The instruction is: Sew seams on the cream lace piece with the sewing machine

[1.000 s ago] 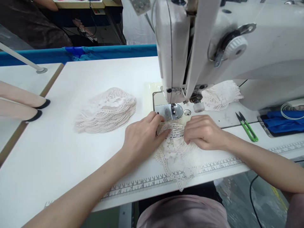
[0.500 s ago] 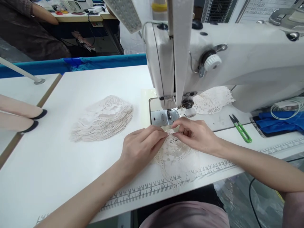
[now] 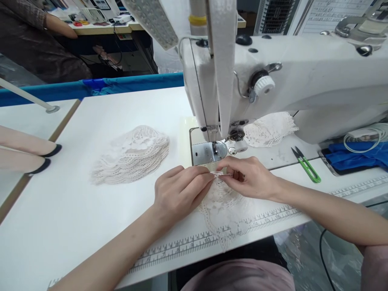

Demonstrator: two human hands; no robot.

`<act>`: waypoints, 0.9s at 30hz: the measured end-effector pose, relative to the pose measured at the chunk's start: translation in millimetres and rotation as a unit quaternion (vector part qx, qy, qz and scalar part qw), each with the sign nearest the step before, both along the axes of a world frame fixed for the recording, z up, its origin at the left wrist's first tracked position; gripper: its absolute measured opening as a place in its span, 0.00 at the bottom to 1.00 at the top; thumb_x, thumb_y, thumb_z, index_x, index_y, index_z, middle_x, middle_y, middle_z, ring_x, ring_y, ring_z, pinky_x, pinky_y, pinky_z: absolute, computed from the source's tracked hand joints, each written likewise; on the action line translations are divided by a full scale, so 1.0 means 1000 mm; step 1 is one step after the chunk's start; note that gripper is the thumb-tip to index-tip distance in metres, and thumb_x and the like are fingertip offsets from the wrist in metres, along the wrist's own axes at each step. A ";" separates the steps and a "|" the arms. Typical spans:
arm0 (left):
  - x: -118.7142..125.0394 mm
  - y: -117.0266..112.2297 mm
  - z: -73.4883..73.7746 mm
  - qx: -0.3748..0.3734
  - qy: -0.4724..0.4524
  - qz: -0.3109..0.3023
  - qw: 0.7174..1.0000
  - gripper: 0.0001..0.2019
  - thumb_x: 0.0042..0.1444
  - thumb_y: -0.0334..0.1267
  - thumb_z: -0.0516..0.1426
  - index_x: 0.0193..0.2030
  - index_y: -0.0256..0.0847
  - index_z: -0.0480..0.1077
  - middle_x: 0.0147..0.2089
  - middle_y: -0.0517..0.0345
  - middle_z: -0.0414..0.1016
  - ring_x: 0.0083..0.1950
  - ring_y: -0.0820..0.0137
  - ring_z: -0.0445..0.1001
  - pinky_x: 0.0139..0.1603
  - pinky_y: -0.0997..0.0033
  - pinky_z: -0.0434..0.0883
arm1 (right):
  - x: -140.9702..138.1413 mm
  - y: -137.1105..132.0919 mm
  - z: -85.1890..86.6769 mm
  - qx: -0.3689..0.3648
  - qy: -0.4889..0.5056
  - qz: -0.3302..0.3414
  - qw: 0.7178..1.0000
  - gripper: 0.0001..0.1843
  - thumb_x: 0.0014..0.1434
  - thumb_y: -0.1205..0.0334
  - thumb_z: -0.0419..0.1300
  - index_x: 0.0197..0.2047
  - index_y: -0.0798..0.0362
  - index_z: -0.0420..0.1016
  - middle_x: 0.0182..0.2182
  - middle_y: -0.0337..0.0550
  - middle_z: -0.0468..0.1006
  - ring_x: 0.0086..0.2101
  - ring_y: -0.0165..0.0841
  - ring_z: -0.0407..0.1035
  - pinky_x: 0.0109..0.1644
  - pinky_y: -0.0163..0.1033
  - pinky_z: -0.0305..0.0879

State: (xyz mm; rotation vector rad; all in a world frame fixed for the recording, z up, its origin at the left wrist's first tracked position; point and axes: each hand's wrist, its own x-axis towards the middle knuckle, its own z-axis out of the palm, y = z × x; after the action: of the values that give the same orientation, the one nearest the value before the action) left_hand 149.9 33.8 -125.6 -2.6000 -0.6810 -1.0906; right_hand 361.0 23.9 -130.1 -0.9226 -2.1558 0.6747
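A cream lace piece (image 3: 222, 208) lies on the white table (image 3: 75, 210) in front of the sewing machine (image 3: 273, 85). My left hand (image 3: 178, 192) and my right hand (image 3: 248, 178) both pinch its top edge, fingertips almost meeting just short of the presser foot (image 3: 216, 150). The lace's lower edge hangs over the table's ruled front edge.
A stack of lace pieces (image 3: 131, 155) sits to the left. More lace (image 3: 269, 128) lies behind the needle. Green thread snips (image 3: 306, 165) and blue cloth (image 3: 354, 155) are at the right. Mannequin legs with black shoes (image 3: 27, 149) rest on the left table. Another person (image 3: 39, 40) sits beyond.
My hands lifted from pressing flat on the lace to pinching its top edge together. The view tilted up, showing more of the machine.
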 end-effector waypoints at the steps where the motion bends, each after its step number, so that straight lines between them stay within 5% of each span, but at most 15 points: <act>1: 0.001 0.000 0.001 0.007 0.003 0.003 1.000 0.06 0.56 0.27 0.61 0.37 0.37 0.68 0.31 0.59 0.79 0.27 0.75 0.75 0.25 0.74 0.67 | -0.001 0.000 0.000 0.006 0.002 0.002 1.000 0.08 0.62 0.69 0.56 0.45 0.55 0.72 0.21 0.28 0.67 0.19 0.20 0.60 0.25 0.26 0.60; 5: 0.001 0.000 0.001 0.017 0.020 -0.010 1.000 0.04 0.59 0.27 0.58 0.38 0.37 0.67 0.28 0.61 0.78 0.24 0.76 0.73 0.23 0.75 0.65 | -0.001 0.003 -0.001 0.052 0.026 0.009 0.998 0.09 0.63 0.71 0.55 0.43 0.55 0.75 0.29 0.34 0.78 0.26 0.21 0.69 0.29 0.26 0.66; 8: 0.000 -0.001 -0.002 0.002 0.035 -0.030 0.999 0.04 0.60 0.26 0.56 0.40 0.37 0.67 0.28 0.60 0.77 0.24 0.75 0.72 0.25 0.74 0.66 | 0.001 0.005 -0.004 0.165 0.029 -0.012 0.986 0.06 0.63 0.70 0.57 0.40 0.56 0.76 0.28 0.36 0.80 0.27 0.22 0.72 0.28 0.26 0.67; 12: 0.002 -0.005 -0.004 -0.080 -0.018 0.009 0.997 0.02 0.64 0.31 0.55 0.43 0.38 0.66 0.27 0.64 0.76 0.23 0.77 0.71 0.26 0.76 0.68 | 0.006 0.004 -0.002 0.408 -0.042 -0.018 0.912 0.04 0.61 0.72 0.60 0.35 0.58 0.77 0.20 0.31 0.75 0.18 0.20 0.63 0.18 0.29 0.56; 14: 0.003 -0.006 -0.003 -0.120 -0.030 0.022 0.992 0.05 0.64 0.32 0.55 0.46 0.39 0.67 0.27 0.65 0.76 0.24 0.77 0.72 0.26 0.78 0.68 | 0.007 0.002 0.002 0.466 -0.070 0.004 0.882 0.04 0.60 0.73 0.61 0.34 0.59 0.77 0.18 0.31 0.73 0.18 0.21 0.61 0.17 0.32 0.52; 19: 0.004 -0.006 -0.002 -0.163 -0.033 -0.021 0.986 0.09 0.63 0.31 0.56 0.49 0.41 0.71 0.25 0.66 0.72 0.23 0.79 0.68 0.23 0.80 0.65 | 0.008 -0.001 0.009 0.468 -0.098 0.008 0.878 0.06 0.61 0.73 0.59 0.34 0.60 0.77 0.19 0.31 0.72 0.19 0.21 0.60 0.18 0.32 0.52; 27: 0.005 -0.007 -0.001 -0.246 -0.065 -0.014 0.967 0.01 0.62 0.32 0.57 0.38 0.40 0.70 0.30 0.64 0.78 0.25 0.80 0.72 0.24 0.81 0.68 | 0.008 0.003 -0.002 0.303 -0.041 -0.022 0.952 0.04 0.64 0.66 0.59 0.38 0.56 0.75 0.20 0.30 0.75 0.19 0.20 0.64 0.21 0.28 0.57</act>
State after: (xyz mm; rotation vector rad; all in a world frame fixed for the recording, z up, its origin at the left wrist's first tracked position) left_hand 154.5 26.5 -126.2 -2.9673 -1.0676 -1.2398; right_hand 368.6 27.4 -132.3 -0.6617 -2.2069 -0.0669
